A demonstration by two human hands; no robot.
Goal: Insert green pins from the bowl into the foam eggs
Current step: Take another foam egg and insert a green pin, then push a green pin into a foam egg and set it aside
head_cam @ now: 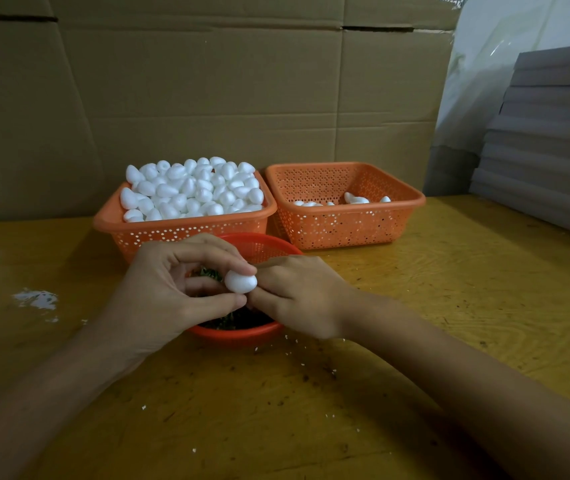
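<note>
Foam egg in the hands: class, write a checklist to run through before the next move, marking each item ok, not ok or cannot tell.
1. Foam egg gripped firmly by the left hand: ok.
2. Green pins left in the bowl: ok.
3. One of them pinched in the right hand: cannot tell, its fingertips hide that spot.
4. Right hand touching the egg: ok.
5. Right basket has room for another egg: ok.
6. Left basket stocked with eggs: ok.

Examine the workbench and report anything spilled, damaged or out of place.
A patch of white crumbs litters the wooden table on its left side, with smaller specks scattered before the red bowl. Nothing else stands out.
</note>
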